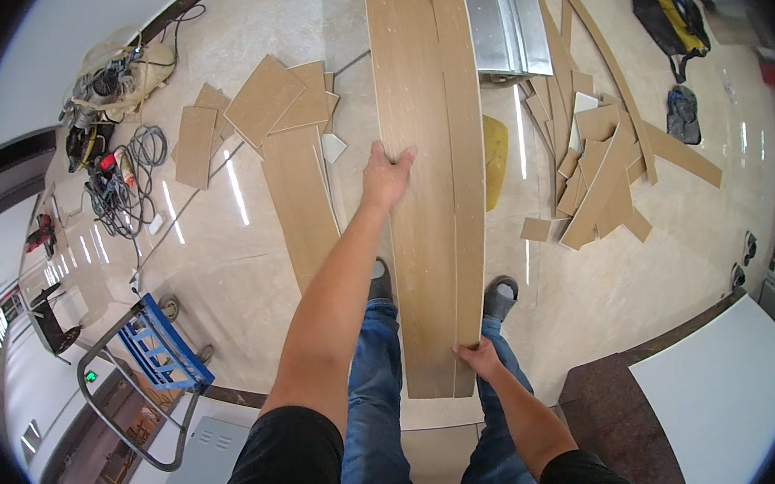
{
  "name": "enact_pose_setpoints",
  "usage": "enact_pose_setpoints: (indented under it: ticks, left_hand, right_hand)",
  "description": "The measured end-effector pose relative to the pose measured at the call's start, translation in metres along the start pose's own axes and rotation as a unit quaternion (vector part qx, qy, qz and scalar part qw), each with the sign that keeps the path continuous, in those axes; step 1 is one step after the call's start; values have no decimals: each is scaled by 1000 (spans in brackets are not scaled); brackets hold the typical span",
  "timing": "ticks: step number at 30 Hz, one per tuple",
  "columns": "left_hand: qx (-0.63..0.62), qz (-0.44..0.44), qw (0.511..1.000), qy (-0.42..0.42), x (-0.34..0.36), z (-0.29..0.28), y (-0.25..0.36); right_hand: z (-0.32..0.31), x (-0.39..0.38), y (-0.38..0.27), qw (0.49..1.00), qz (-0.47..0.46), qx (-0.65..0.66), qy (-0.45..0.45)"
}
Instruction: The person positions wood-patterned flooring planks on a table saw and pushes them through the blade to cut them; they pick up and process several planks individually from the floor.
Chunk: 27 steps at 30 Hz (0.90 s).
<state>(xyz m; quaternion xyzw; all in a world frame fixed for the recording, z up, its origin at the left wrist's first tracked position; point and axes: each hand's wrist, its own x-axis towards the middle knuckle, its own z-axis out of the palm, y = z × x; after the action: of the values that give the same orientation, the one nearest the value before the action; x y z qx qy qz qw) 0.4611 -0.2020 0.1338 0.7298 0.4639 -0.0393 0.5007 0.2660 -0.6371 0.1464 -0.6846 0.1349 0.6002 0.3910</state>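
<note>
A long wood-coloured board point(424, 239) runs away from me between my legs, up past the top of the picture. A thin line runs lengthwise along its right part, so a narrower strip point(465, 190) lies alongside; I cannot tell whether it is fully separate. My left hand point(387, 176) grips the left edge partway along, thumb on top and fingers hidden underneath. Closer to me, my right hand point(481, 360) pinches the right edge by the near end, its thumb on the upper face. A silver metal case point(506, 19) stands beside the far part of the board.
Board offcuts lie in a left pile point(281, 100) and a right pile point(595, 162). A yellow object point(496, 161) shows beside the board. Coiled cables point(128, 185) and tools are far left, with a blue hand cart point(163, 341) nearer. A black-yellow bag point(668, 11) lies far right.
</note>
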Motion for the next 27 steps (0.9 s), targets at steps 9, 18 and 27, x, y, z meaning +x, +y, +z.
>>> enact_pose_setpoints:
  ticks: [9, 18, 27]
  left_hand:
    - [8, -40, 999, -31, -23, -5, -2]
    - [12, -70, 997, -42, -43, -8, -1]
    - [-6, -45, 998, -39, -52, -2, -28]
  right_hand:
    - [1, -13, 10, 999, 41, -3, -30]
    - [7, -24, 13, 997, 40, -59, -19]
    - [6, -24, 46, 997, 49, -38, -33]
